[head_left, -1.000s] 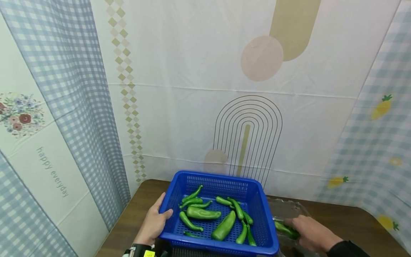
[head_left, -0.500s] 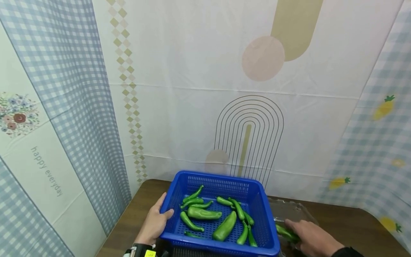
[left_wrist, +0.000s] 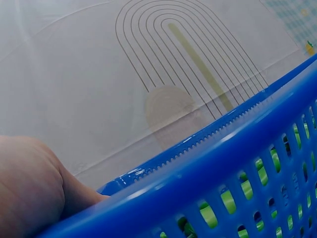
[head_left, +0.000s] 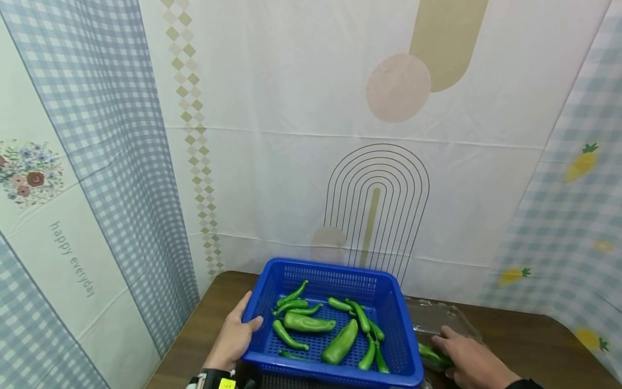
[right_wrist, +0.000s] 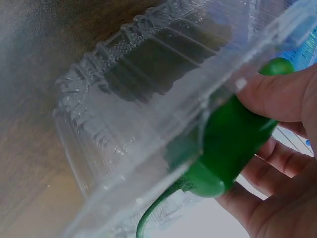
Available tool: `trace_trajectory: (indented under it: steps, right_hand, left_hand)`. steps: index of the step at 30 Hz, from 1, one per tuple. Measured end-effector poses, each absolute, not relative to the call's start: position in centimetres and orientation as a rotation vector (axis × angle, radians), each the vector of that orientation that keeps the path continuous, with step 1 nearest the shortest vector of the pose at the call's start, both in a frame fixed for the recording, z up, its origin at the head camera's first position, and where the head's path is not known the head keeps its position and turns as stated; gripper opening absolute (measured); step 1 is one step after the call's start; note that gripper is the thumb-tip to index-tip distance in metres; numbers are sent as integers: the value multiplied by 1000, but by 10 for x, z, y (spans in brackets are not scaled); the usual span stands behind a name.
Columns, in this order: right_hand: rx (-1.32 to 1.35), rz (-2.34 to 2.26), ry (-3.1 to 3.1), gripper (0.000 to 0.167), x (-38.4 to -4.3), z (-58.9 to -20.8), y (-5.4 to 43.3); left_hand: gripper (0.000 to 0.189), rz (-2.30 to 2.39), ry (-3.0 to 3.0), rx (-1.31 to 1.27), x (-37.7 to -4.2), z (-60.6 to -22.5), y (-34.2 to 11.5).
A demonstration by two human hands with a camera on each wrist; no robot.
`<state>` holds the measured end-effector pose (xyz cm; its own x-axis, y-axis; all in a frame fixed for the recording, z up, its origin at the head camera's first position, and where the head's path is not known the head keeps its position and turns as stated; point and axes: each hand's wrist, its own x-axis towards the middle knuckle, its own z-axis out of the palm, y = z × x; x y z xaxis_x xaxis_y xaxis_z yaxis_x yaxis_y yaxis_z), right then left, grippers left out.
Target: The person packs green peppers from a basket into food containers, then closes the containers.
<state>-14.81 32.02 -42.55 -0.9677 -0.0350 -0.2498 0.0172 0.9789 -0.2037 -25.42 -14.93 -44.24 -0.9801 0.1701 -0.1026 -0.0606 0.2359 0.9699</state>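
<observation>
A blue plastic basket (head_left: 330,265) with perforated walls holds several green peppers, long thin ones and a few thicker ones such as the pepper (head_left: 340,343) near its middle. My left hand (head_left: 232,336) grips the basket's left rim, thumb over the edge; in the left wrist view part of that hand (left_wrist: 29,188) lies against the blue rim. To the right of the basket, my right hand (head_left: 468,354) holds a thick green pepper (right_wrist: 233,144) between thumb and fingers. That pepper overlaps the edge of a clear plastic container (right_wrist: 89,134); whether it lies inside cannot be told.
Everything stands on a brown wooden table (head_left: 515,329). Behind it hangs a pale patterned cloth (head_left: 272,183), with blue checked cloth at both sides. Something black and ridged (head_left: 286,382) shows below the basket's front edge.
My right hand has shifted slightly right and down with the pepper, and its index finger sits a little higher. The left hand and basket have stayed in place.
</observation>
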Motion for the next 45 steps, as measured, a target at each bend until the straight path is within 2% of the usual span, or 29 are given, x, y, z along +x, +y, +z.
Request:
trace_trajectory:
  steps: [7,12,19,27,32,45]
  right_hand:
    - [-13,-327,2847,45,-148,-427,323]
    - [-50,-284,2911,34,-147,-430,323]
    - [-109,-124,3003,28,-147,-435,323]
    - [-191,224,3161,29,-141,-442,322]
    - [-107,376,3223,21,-138,-445,316]
    - [87,139,3198,15,-137,-451,313]
  left_hand:
    - [72,1837,2318,106,-254,-442,-150]
    - [72,1839,2316,113,-254,-443,-150]
    - [72,1845,2315,108,-255,-444,-150]
    - [72,1853,2302,100,-256,-444,-150]
    - [71,1852,2305,92,-254,-442,-150]
    - [71,1851,2313,93,-253,-441,-150]
